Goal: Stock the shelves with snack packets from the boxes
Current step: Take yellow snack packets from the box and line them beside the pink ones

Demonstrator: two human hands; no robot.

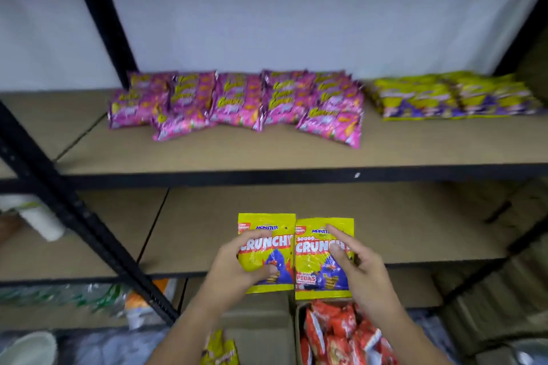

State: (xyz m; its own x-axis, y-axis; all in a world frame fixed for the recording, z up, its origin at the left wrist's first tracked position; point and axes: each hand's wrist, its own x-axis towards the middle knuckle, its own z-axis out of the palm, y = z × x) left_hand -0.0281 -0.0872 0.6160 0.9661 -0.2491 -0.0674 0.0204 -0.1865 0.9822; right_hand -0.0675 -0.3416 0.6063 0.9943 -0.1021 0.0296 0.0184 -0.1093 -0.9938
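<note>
At lower centre of the frame, the left hand (237, 264) pinches one yellow packet (267, 252) and the right hand (358, 264) another yellow packet (321, 258), side by side over the lower shelf (415, 234). Each grip is clamped on an outer edge. The packets look light, crinkly and slippery; holding by the sides seems wise.
</note>
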